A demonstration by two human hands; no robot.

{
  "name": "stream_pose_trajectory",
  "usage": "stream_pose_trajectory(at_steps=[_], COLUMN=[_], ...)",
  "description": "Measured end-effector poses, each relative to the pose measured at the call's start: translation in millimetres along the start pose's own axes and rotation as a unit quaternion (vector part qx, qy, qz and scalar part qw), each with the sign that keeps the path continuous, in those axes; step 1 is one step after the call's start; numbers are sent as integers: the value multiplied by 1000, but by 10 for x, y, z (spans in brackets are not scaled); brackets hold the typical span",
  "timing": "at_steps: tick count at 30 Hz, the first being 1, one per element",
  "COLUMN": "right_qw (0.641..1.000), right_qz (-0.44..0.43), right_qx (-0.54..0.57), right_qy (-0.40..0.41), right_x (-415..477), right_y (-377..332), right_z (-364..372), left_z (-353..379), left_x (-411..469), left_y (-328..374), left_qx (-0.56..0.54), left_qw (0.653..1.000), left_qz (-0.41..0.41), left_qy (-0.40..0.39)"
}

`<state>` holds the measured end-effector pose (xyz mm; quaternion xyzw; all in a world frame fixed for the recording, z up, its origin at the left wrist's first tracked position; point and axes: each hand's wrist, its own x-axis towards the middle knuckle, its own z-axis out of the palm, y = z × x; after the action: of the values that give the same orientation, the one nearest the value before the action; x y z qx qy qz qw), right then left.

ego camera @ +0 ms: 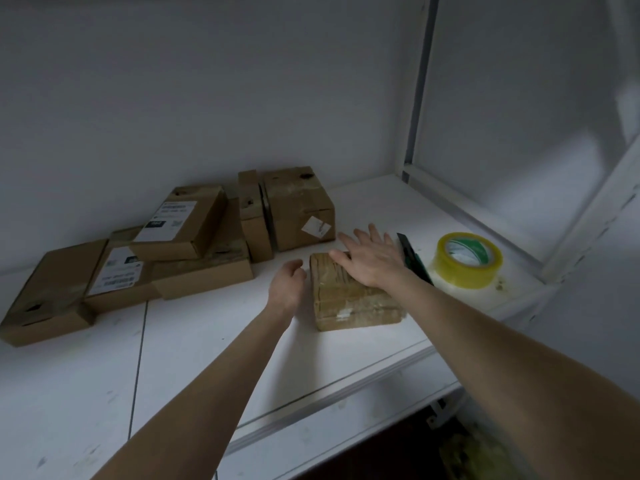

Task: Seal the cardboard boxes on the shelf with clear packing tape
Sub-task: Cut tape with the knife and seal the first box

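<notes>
A small cardboard box [349,303], shiny with tape across its top, lies on the white shelf [207,341]. My right hand [372,259] rests flat on its far right part with the fingers spread. My left hand [287,284] sits at the box's left side, fingers curled loosely, holding nothing. A roll of clear yellowish packing tape [467,259] lies flat to the right. Between the roll and my right hand lies a green and black utility knife [415,258].
Several other cardboard boxes are piled at the back left: a tall box [299,209], a thin upright box [252,220], labelled flat boxes [180,221] [117,275] and a long box [48,296]. A wall stands behind and a metal upright [415,98] at right.
</notes>
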<state>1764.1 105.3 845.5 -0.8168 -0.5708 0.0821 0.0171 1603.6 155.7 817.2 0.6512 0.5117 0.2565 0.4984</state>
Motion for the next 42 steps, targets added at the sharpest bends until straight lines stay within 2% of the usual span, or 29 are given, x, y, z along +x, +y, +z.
stream_pose_trajectory(at_steps=[3, 7, 9, 11, 14, 15, 19, 24, 27, 29, 32, 35, 37, 40, 42], right_qw=[1000, 999, 999, 994, 957, 946, 915, 839, 814, 769, 702, 659, 656, 668, 634], right_qz=[14, 38, 33, 35, 103, 131, 206, 281, 274, 251, 212, 148, 115, 109, 133], right_qx=[22, -19, 13, 86, 217, 238, 312, 450, 504, 580, 671, 725, 734, 725, 757], right_qy=[12, 10, 16, 64, 165, 176, 151, 124, 96, 98, 111, 132, 132, 126, 81], right_x=[14, 2, -22, -68, -161, -203, -399, -655, -778, -868, -1012, -1202, -1299, -1465, -1569], right_y=[61, 83, 85, 108, 204, 229, 236, 154, 12, -102, -247, -448, -586, -867, -1086], right_z=[-43, 39, 35, -41, -152, -165, -111, 43, 134, 141, 95, 29, 68, 132, 191], left_z=[-45, -40, -39, -58, -139, -161, -161, -69, -78, -134, -349, -670, -883, -1151, -1322], left_x=[4, 15, -36, -70, -74, -60, -31, -47, -183, -290, -474, -715, -914, -1232, -1439], left_y=[22, -2, 7, 22, 88, 112, 222, 274, 277, 259, 257, 234, 171, 5, -70], left_qx=[5, 5, -8, -21, -23, -27, -37, -36, -60, -90, -119, -127, -110, -117, -144], left_qw=[1000, 1000, 1000, 999, 998, 998, 996, 991, 984, 981, 985, 985, 986, 989, 987], left_qz=[6, 10, 4, -3, -8, -9, -4, -26, -62, -68, -14, 18, 14, 47, 66], left_qy=[-1, -6, -19, -33, -52, -58, -85, -127, -159, -160, -126, -117, -122, -71, -39])
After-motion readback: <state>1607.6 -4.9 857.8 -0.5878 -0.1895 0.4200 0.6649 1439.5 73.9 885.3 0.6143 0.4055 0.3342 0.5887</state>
